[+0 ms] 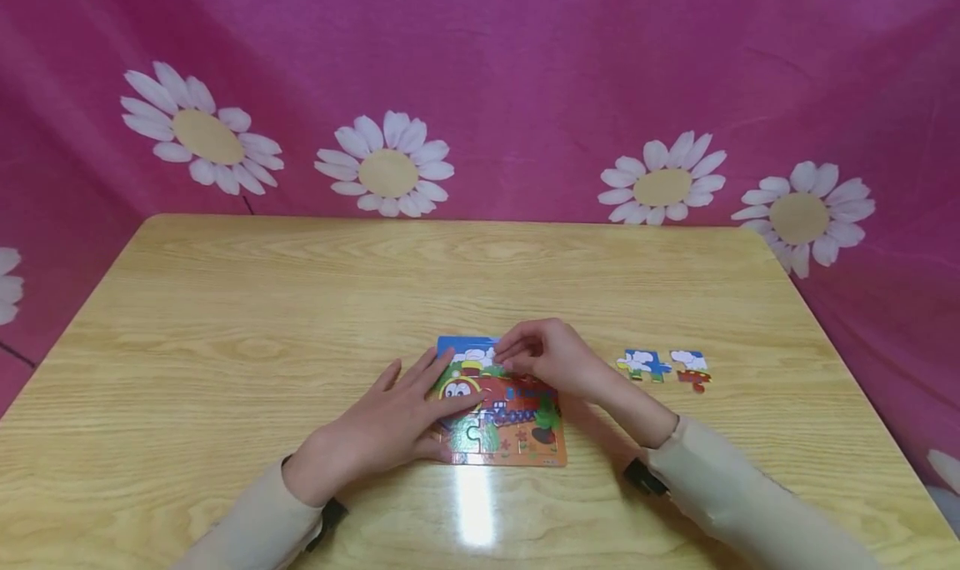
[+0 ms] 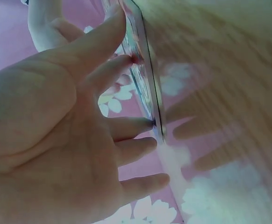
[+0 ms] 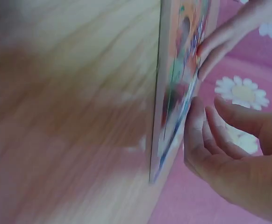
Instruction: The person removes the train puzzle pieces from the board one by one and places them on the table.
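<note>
A jigsaw puzzle (image 1: 542, 443) with a red cartoon train lies flat on the table, its pieces set in a square board. My left hand (image 1: 378, 424) rests over its left side, fingers spread; in the left wrist view, fingertips of the left hand (image 2: 75, 121) touch the board's surface. At the puzzle's upper part, my right hand (image 1: 558, 357) has its fingers bent down onto the picture. From the right wrist view, the right hand (image 3: 239, 158) shows a gap between thumb and fingers, with no piece visible there. Part of the picture is hidden under both hands.
Two loose puzzle pieces lie to the right of the board: one piece (image 1: 643, 363) with cloud, blue and green, another piece (image 1: 690, 360) with cloud and red. The wooden table (image 1: 247, 320) ends at a pink curtain (image 1: 517, 78) with white flowers.
</note>
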Motion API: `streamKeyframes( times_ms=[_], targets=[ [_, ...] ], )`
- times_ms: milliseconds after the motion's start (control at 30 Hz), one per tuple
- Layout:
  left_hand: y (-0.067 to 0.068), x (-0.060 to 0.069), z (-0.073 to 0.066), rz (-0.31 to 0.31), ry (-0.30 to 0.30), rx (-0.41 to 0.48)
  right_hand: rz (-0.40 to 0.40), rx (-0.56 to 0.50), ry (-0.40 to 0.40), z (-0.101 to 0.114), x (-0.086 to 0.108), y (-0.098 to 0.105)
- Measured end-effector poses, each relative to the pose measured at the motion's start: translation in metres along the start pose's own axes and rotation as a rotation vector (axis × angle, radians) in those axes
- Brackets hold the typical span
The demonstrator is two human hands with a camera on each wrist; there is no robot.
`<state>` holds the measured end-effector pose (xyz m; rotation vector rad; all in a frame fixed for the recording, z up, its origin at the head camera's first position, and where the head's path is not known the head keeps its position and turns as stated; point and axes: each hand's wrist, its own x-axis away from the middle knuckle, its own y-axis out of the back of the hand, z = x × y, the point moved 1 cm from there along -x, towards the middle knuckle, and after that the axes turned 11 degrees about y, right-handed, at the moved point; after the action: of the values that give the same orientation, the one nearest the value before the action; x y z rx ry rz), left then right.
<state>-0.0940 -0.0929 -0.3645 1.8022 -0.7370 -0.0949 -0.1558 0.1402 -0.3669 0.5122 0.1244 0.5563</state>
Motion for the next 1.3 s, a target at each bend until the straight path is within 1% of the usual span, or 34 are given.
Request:
streamKeyframes(
  times_ms=[167,267,400,700,800,1000,1300],
  targets=[
    [0.002,0.008,0.002,-0.012,0.004,0.01,0.012,0.035,0.014,0.006,-0.01,-0.015],
    [0.002,0.011,0.003,-0.016,-0.001,0.0,0.0,0.076,-0.001,0.008,-0.013,-0.019],
    [0.001,0.011,0.003,-0.019,-0.007,-0.012,-0.012,0.105,-0.019,0.01,-0.015,-0.021],
    [0.001,0.011,0.002,0.003,0.013,-0.009,-0.066,0.103,-0.047,0.012,-0.019,-0.024],
    [0.001,0.01,0.002,0.008,0.013,-0.008,-0.085,0.071,-0.06,0.012,-0.02,-0.026],
    [0.002,0.01,0.002,0.011,0.016,-0.011,-0.129,-0.046,-0.087,0.009,-0.023,-0.03],
    [0.0,0.009,0.002,0.024,0.029,-0.012,-0.129,-0.025,-0.097,0.008,-0.025,-0.03]
  ],
)
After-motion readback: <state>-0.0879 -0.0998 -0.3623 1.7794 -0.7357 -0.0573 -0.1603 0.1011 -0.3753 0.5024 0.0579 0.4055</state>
